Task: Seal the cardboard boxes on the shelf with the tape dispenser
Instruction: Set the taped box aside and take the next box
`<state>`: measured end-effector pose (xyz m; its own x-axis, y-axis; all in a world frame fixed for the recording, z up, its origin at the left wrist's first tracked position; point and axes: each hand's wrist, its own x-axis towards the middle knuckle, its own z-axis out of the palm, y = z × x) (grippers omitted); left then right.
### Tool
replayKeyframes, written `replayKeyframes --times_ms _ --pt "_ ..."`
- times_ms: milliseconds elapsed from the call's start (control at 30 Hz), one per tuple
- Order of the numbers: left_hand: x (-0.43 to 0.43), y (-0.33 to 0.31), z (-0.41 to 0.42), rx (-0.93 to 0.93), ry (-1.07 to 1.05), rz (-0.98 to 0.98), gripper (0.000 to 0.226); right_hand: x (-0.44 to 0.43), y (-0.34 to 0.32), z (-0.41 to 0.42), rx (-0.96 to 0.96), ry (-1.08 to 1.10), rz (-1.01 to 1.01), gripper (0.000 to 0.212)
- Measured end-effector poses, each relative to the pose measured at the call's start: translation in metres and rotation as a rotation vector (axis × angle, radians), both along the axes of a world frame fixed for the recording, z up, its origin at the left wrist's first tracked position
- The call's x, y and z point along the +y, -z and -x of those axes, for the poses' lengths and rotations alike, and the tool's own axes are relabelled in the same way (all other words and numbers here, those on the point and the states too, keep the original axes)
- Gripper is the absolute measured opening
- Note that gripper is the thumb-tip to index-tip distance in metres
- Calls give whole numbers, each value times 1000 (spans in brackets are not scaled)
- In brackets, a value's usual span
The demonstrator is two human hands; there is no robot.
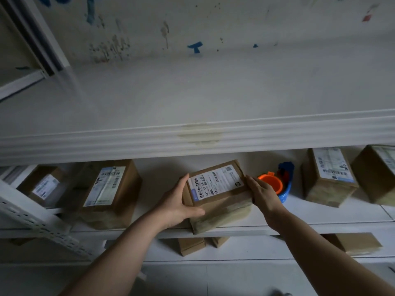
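A small cardboard box point(218, 193) with a white shipping label on top lies on the middle white shelf point(320, 223), tilted and overhanging the front edge a little. My left hand point(177, 205) grips its left side, thumb across the front corner. My right hand point(264, 194) presses against its right side, fingers on the top edge. Just right of the box, behind my right hand, stands the tape dispenser point(277, 180), blue with an orange core, partly hidden by that hand.
More labelled boxes stand on the same shelf: one at left point(109, 193), another far left point(42, 184), two at right point(329, 176) point(378, 174). An upper shelf lip point(192, 137) overhangs. Small boxes point(192, 245) sit on the shelf below. A perforated upright point(32, 223) slants at left.
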<state>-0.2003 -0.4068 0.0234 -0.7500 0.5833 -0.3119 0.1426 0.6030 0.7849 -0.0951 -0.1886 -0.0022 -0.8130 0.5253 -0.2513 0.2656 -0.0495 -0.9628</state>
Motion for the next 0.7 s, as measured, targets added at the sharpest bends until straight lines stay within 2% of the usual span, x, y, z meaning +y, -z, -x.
replayKeyframes --times_ms 167,233,333,400,467,500,567,633,700 --pt "-6 5 -3 -71 -112 -57 114 0 1 -4 -34 -14 189 43" --pt "-12 3 -3 -127 -154 -83 111 2 -3 -7 -3 -20 215 38" --pt "-13 -5 -8 -205 -217 -156 86 9 -11 -8 12 -54 201 29" --pt "-11 -8 -11 -214 -254 -212 62 11 -16 -7 29 -81 190 26" --pt "-8 -5 -11 -203 -280 -259 47 9 -18 -7 68 -76 208 27" --pt "-8 -3 -11 -184 -279 -270 48 7 -19 -6 91 -67 227 33" --pt "-8 3 -13 -103 -267 -234 64 3 -17 -8 103 -50 288 46" --pt "-7 8 -16 -29 -281 -169 75 1 -11 -12 74 -37 318 43" --pt "-6 12 -19 -1 -311 -135 74 0 -6 -16 43 -40 332 44"
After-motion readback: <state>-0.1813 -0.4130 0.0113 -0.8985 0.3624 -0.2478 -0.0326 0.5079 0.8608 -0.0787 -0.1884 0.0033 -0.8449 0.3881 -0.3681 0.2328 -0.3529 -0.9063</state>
